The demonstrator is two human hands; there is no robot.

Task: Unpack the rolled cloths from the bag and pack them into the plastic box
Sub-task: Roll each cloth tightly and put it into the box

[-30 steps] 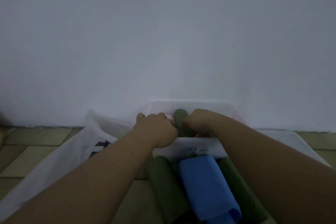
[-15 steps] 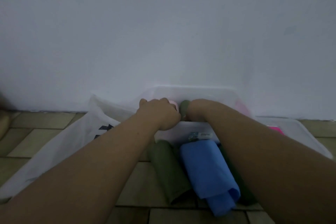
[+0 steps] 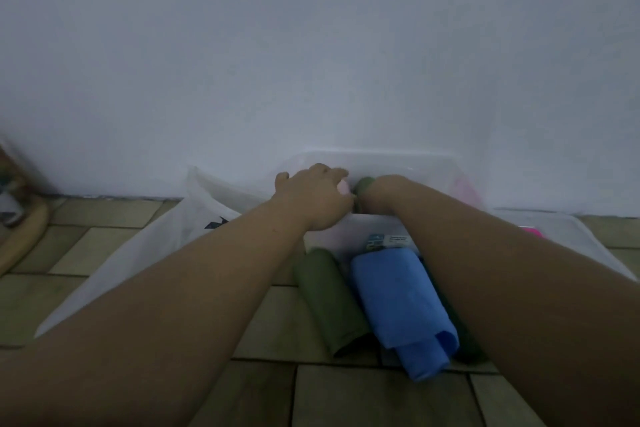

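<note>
In the centre of the frame your left hand (image 3: 313, 198) and right hand (image 3: 379, 192) both close on the green rolled cloth (image 3: 363, 188) inside the plastic box (image 3: 381, 163); it looks soft and light, so grip around its middle to keep the roll tight.

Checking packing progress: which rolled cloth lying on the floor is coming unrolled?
The blue rolled cloth, between two green rolls; its near end has loosened into a flap, while the green rolled cloth beside it looks tight.
</note>
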